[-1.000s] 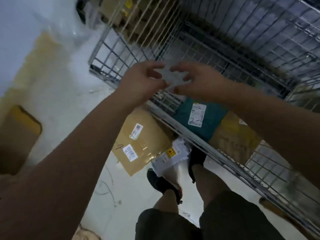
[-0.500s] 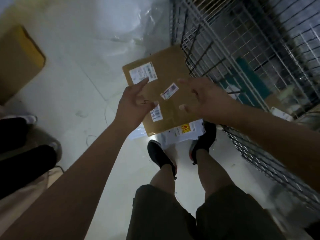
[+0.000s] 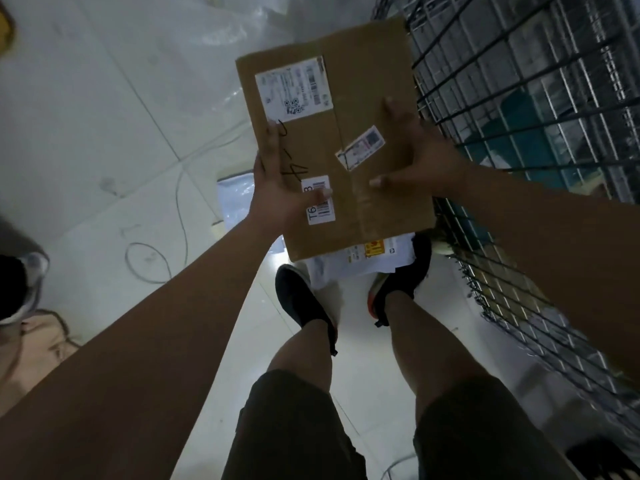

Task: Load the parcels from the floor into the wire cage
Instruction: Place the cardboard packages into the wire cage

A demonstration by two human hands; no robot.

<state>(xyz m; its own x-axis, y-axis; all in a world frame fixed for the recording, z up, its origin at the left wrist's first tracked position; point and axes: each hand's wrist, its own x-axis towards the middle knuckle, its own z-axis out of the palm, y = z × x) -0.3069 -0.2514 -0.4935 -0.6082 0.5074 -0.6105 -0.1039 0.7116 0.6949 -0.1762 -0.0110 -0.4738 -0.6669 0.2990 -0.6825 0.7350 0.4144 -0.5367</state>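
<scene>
A flat brown cardboard parcel (image 3: 367, 64) with white labels and handwritten marks lies beside the wire cage (image 3: 540, 64), in front of my feet. My left hand (image 3: 277, 188) grips its left edge, thumb on top over a barcode label. My right hand (image 3: 419, 157) grips its right edge next to the cage wall, thumb on the top face. I cannot tell whether the parcel is off the floor. A white mailer bag (image 3: 363, 265) with a yellow sticker lies under its near end, between my shoes. A teal parcel (image 3: 519, 109) sits inside the cage.
A pale plastic bag (image 3: 235, 192) lies left of the parcel, with a thin cable (image 3: 180, 188) looped on the white tiles. Crumpled clear plastic (image 3: 242, 22) lies beyond. Another person's shoe (image 3: 31, 271) and a beige bag (image 3: 38, 341) are at the left edge.
My hands left the cage, came down to the cardboard parcel on the floor and closed on its two sides. The view tilted down from the cage to the floor.
</scene>
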